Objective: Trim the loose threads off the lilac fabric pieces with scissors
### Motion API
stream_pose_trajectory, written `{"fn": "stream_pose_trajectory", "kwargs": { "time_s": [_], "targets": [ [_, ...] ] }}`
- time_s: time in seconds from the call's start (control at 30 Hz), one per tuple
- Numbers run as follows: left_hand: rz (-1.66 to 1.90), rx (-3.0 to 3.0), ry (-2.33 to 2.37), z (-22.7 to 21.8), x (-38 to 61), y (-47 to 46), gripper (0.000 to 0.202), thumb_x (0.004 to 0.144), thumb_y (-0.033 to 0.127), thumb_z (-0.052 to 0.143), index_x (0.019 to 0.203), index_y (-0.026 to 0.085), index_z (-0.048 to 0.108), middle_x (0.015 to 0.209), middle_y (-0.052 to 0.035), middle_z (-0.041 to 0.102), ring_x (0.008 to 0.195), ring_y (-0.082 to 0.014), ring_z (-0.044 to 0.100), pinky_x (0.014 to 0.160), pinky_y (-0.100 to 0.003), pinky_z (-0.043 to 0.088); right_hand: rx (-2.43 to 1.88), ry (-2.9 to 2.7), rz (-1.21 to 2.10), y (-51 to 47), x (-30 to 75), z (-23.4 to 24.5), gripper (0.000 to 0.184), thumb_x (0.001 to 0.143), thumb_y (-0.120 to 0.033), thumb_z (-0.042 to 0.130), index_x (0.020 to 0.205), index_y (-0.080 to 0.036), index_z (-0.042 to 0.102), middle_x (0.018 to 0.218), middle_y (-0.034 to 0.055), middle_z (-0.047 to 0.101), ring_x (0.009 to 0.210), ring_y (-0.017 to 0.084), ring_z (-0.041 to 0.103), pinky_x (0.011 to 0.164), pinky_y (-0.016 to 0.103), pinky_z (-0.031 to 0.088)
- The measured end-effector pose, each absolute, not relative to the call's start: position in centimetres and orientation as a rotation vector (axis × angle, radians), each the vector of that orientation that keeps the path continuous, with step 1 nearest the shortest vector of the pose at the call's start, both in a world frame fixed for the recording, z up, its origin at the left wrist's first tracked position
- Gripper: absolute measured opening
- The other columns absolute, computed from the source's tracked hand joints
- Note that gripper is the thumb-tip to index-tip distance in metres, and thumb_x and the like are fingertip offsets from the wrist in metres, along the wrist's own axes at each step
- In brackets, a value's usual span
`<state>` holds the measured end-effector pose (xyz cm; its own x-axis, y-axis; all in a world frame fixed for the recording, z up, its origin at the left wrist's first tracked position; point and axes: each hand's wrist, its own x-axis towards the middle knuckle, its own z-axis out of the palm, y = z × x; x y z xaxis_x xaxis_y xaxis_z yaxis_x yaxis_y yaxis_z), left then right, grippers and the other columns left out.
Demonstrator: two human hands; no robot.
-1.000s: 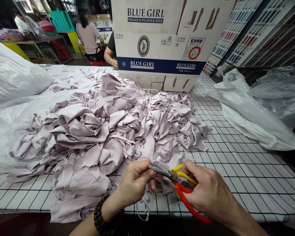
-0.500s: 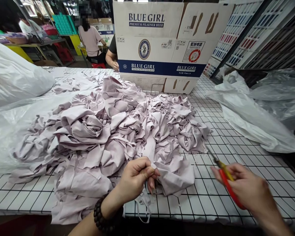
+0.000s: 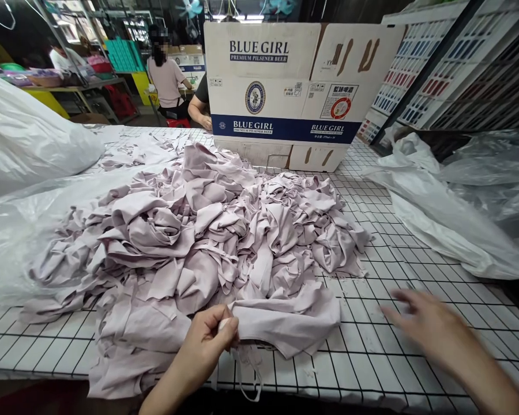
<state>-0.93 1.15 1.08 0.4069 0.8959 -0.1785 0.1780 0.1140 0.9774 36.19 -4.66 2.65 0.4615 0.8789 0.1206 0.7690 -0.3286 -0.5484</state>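
Note:
My left hand (image 3: 210, 335) pinches the left end of a pale mauve fabric piece (image 3: 285, 317), stretched to the right along the front of a heap of the same cloth (image 3: 207, 230). A thin white strip (image 3: 251, 374) dangles below it over the table's near edge. Off to the right, my right hand (image 3: 419, 323) is blurred over the table, thumb and fingers apart. No red-handled snips show; a small dark tip by the fingers is too smeared to name.
A white beer carton (image 3: 281, 98) stands behind the heap on the grid-patterned table (image 3: 372, 357). Plastic bags lie at left (image 3: 30, 138) and right (image 3: 454, 219). A co-worker's arm (image 3: 201, 109) shows beside the carton; another person (image 3: 166, 78) sits farther back.
My left hand has moved left, drawing out the end of the fabric piece. The red-and-yellow snips seen in my right hand before are out of sight, and its fingers have spread.

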Motion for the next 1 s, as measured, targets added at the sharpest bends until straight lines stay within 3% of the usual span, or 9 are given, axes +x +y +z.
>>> {"fn": "stream_pose_trajectory", "kwargs": {
  "time_s": [0.07,0.13,0.2,0.27,0.37,0.53,0.63,0.83,1.0],
  "targets": [
    [0.735,1.397,1.129,1.1,-0.6,0.4,0.028,0.087,0.041,0.057,0.072,0.019,0.049,0.063,0.0031,0.048,0.059,-0.0123,0.046,0.058,-0.023,0.038,-2.095,-1.612,0.481,-3.0,31.0,2.4,0.039,0.060,-0.034,0.078,0.098,-0.028,0.069,0.092,0.0057,0.072,0.069,0.023,0.067,0.058,0.034,0.048],
    [0.742,1.461,1.174,1.5,0.1,-0.2,0.026,0.082,0.035,0.065,0.099,0.019,0.053,0.071,0.0043,0.048,0.064,-0.0126,0.048,0.062,-0.023,0.041,-2.018,-2.018,0.688,-2.3,26.2,2.9,0.018,0.073,-0.021,0.063,0.090,-0.024,0.068,0.088,0.0046,0.072,0.073,0.024,0.068,0.062,0.035,0.051],
    [0.645,1.547,1.142,2.1,0.8,-0.5,0.066,0.075,0.031,0.074,0.132,0.021,0.041,0.076,0.0046,0.050,0.066,-0.0133,0.050,0.063,-0.024,0.043,-1.888,-2.189,0.733,-2.6,23.1,4.3,0.020,0.082,-0.013,0.048,0.083,-0.023,0.065,0.083,0.0042,0.070,0.074,0.022,0.068,0.064,0.033,0.053],
    [0.539,1.605,1.040,2.7,1.4,-0.5,0.091,0.069,0.025,0.078,0.146,0.022,0.029,0.079,0.0036,0.054,0.066,-0.0140,0.052,0.063,-0.024,0.044,-1.699,-2.206,0.666,-3.2,22.1,6.0,0.028,0.087,-0.012,0.040,0.096,-0.023,0.064,0.092,0.0050,0.071,0.083,0.021,0.068,0.069,0.032,0.055],
    [0.567,1.682,0.964,3.2,1.6,0.2,0.072,0.071,0.015,0.070,0.138,0.020,0.044,0.081,0.0011,0.059,0.070,-0.0145,0.054,0.066,-0.024,0.045,-1.566,-2.141,0.540,-3.7,23.2,7.5,0.036,0.090,-0.015,0.038,0.121,-0.023,0.054,0.107,0.0076,0.069,0.093,0.020,0.068,0.078,0.032,0.057],
    [0.751,1.845,1.266,3.1,-0.1,1.4,0.047,0.067,0.004,0.050,0.110,0.017,0.061,0.058,0.0096,0.033,0.050,-0.0107,0.037,0.053,-0.020,0.034,-1.816,-1.889,0.471,-2.4,25.8,6.2,0.022,0.084,-0.017,0.045,0.101,-0.023,0.056,0.096,0.0051,0.066,0.079,0.018,0.066,0.066,0.029,0.056],
    [0.827,1.896,1.314,3.0,-1.2,1.0,0.029,0.067,0.007,0.050,0.091,0.018,0.062,0.056,0.0103,0.028,0.048,-0.0101,0.033,0.052,-0.020,0.030,-1.735,-1.876,0.430,-2.6,26.3,5.1,0.021,0.085,-0.017,0.043,0.100,-0.024,0.056,0.097,0.0047,0.064,0.086,0.018,0.064,0.072,0.029,0.055],
    [0.574,1.905,1.244,2.1,-3.4,-1.2,0.022,0.064,0.004,0.051,0.077,0.020,0.061,0.058,0.0072,0.041,0.051,-0.0111,0.039,0.053,-0.021,0.031,-1.910,-2.075,0.739,-5.6,27.6,4.9,0.014,0.081,-0.030,0.058,0.094,-0.027,0.064,0.089,0.0015,0.068,0.075,0.020,0.064,0.070,0.034,0.052],
    [0.653,1.927,1.233,2.5,-2.7,-1.6,0.018,0.069,0.006,0.055,0.079,0.020,0.061,0.081,-0.0012,0.057,0.070,-0.0163,0.054,0.064,-0.025,0.042,-1.953,-1.872,0.506,-7.6,22.1,3.5,0.024,0.081,-0.045,0.061,0.090,-0.024,0.053,0.085,0.0057,0.063,0.075,0.023,0.061,0.065,0.036,0.050]
  ]
}}
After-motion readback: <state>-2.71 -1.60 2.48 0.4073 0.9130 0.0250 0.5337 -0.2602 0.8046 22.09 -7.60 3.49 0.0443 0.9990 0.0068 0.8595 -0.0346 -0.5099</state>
